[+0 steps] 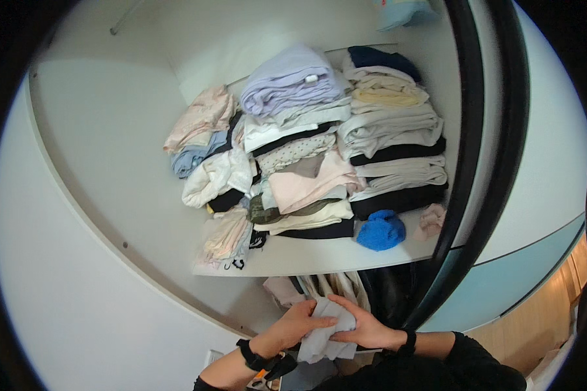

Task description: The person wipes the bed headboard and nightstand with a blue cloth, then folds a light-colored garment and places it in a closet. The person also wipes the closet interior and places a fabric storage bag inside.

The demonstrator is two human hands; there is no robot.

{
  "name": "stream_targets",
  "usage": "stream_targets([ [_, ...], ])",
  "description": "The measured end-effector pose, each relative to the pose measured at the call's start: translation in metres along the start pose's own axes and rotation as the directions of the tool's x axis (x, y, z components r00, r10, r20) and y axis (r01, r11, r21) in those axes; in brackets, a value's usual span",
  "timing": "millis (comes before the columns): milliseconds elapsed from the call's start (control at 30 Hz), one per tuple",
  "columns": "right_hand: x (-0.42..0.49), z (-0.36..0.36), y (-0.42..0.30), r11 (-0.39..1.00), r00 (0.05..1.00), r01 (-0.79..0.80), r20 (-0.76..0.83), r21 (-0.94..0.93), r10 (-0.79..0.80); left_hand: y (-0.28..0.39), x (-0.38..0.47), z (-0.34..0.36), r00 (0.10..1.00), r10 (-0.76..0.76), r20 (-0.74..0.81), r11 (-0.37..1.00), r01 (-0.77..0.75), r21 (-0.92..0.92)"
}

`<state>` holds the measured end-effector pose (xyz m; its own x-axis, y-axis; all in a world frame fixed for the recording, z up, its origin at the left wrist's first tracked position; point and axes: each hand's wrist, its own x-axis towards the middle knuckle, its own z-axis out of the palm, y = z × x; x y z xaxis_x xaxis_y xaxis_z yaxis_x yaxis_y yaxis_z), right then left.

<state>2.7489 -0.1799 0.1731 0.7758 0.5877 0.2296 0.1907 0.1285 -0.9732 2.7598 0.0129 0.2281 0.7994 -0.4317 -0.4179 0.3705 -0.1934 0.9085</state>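
Note:
Between my two hands is a light grey-white cloth (325, 337), bunched and partly folded, held below the front edge of a wardrobe shelf (293, 259). My left hand (301, 322) grips its left side, with the thumb lying across the top. My right hand (359, 325) holds the right side, fingers over the upper edge and thumb on the near face. Beyond them, the shelf bears stacks of folded clothes, among them a lavender folded fabric (291, 80), a pale pink garment (313, 183) and a white bundled garment (217, 178).
A fuzzy blue bundle (381, 229) and a pink scrunchie-like item (429, 221) lie at the shelf's front right. Hanging clothes (337, 286) are below the shelf. Black-edged sliding door frames (499, 146) bound the right side; a white panel (78, 273) bounds the left.

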Motion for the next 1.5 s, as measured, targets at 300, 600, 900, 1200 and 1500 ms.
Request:
stream_targets([
  [300, -0.008, -0.019, 0.021, 0.921, 0.963, -0.216, -0.083, 0.325, 0.256, -0.015, 0.008, 0.015, 0.986, 0.163, -0.036, 0.983, -0.159, 0.089],
  [600, -0.019, -0.029, 0.013, 0.821, 0.968, -0.166, -0.067, 0.547, 0.240, 0.017, -0.015, -0.044, 0.954, 0.138, -0.267, 0.965, -0.191, -0.182],
  [900, -0.053, -0.042, 0.032, 0.794, 0.869, -0.382, -0.110, 0.473, 0.483, 0.066, -0.021, -0.234, 0.459, 0.305, -0.835, 0.444, -0.844, -0.301],
  [1200, -0.065, -0.043, 0.034, 0.792, 0.819, -0.397, -0.210, 0.464, 0.534, 0.011, 0.057, -0.368, 0.257, 0.498, -0.828, 0.811, -0.477, 0.339],
  [1500, -0.076, -0.049, 0.043, 0.780, 0.768, -0.397, -0.289, 0.484, 0.571, 0.022, 0.043, -0.301, -0.121, 0.983, -0.137, 0.183, 0.666, 0.723],
])
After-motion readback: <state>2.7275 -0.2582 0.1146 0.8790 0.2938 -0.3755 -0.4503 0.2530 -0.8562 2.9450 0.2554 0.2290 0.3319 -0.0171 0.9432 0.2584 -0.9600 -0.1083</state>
